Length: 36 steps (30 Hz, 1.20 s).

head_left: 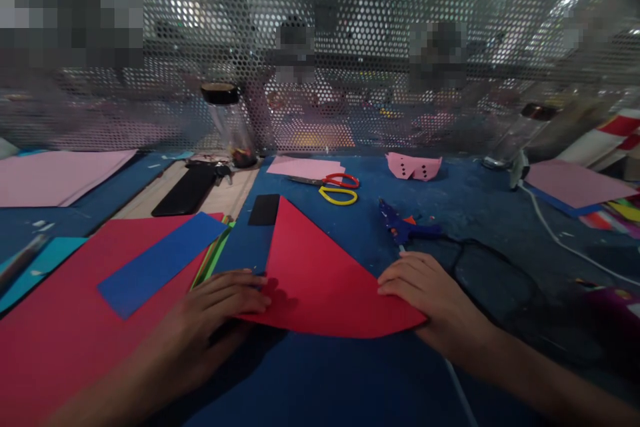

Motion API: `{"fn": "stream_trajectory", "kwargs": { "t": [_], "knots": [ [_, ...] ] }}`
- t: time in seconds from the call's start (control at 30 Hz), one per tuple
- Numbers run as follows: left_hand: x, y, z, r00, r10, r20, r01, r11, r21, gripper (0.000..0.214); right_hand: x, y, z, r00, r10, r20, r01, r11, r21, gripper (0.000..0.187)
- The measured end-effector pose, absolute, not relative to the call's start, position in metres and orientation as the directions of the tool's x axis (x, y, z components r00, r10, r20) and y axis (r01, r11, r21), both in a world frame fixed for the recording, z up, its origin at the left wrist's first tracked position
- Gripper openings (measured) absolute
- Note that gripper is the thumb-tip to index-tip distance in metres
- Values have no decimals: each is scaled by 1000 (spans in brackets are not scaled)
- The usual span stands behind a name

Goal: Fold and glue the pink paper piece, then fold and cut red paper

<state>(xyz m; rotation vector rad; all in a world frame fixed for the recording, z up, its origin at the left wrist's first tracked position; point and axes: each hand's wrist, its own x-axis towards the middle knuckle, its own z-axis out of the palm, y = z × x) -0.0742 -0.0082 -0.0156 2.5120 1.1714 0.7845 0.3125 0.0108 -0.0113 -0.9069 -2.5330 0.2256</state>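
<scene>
A red sheet of paper point(325, 273), cut like a fan with a pointed top and a curved lower edge, lies in front of me. My left hand point(225, 303) grips its lower left corner, fingers on top and thumb beneath. On the lower right corner, my right hand point(433, 300) holds the paper the same way, its thumb hidden. Just beyond my right hand lies a blue glue gun point(400, 225) with its dark cord. Red-and-yellow-handled scissors point(337, 188) rest past the paper's tip, and a small black card point(263, 209) sits beside that tip.
A large red sheet point(65, 320) carrying a blue paper strip point(163, 267) covers the left side. Behind it are a black phone point(185, 190) and a glass bottle point(230, 130). A pink paper piece with black dots point(413, 167) stands near the perforated metal screen point(350, 100).
</scene>
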Motion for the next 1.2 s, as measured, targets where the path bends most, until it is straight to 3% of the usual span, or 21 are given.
{"fn": "stream_trajectory", "kwargs": {
  "t": [0.2,0.63,0.9,1.2],
  "knots": [
    [-73,-6,-14,583,736,345,589,-675,444,25,314,11,-13,-694,644,321,573,765,-294,32],
    [-76,-10,-11,540,759,362,645,-650,401,23,316,12,-9,-723,614,317,550,789,-272,36],
    [-82,-9,-10,642,685,345,627,-728,277,19,318,12,-13,-732,609,305,557,793,-247,36],
    [-81,-14,-19,603,701,382,637,-710,299,20,317,12,-8,-744,602,289,547,798,-253,35]
  ]
}}
